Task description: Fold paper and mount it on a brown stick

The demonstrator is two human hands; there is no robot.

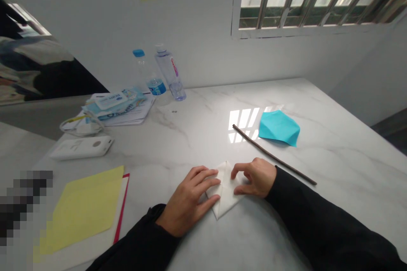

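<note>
Pointed, folded white paper [225,192] at the tabletop's [343,135] near side

Marble spans from the thin brown stick [269,154] to the right edge. Left hand [189,199] lies flat on it, fingers apart; right hand [256,177] bends fingers over its right side, grip unclear.

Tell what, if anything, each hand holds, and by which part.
No clear grip: the left hand rests on the left half of the white paper, fingertips of the right hand on its right half.
</note>
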